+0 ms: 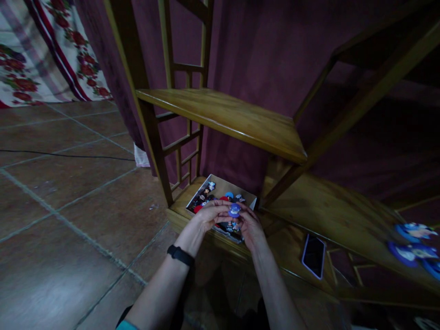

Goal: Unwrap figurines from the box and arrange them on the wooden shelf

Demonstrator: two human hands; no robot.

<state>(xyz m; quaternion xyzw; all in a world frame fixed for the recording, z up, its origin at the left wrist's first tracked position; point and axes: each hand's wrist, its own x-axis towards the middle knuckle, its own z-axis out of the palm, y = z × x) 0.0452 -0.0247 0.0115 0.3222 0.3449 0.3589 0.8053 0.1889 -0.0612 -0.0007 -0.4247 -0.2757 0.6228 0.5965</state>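
Observation:
A small purple-blue figurine [234, 210] with a rounded, disc-like part is pinched between the fingertips of both hands. My left hand [213, 214] grips it from the left, and my right hand [250, 224] closes on it from the right. Right beneath and behind the hands is a shallow open cardboard box [225, 183] on the bottom shelf. Inside lie several small toy figurines [207, 190] in black, red, blue and white; my hands hide part of them. The finer shape of the held figurine is too small to make out.
A wooden shelf board [220, 107] juts out above the box. To the right, a phone [314, 255] lies on the lower shelf. Several blue and purple figurines [414, 250] stand at the far right. A black cable [68, 156] crosses the tiled floor at left.

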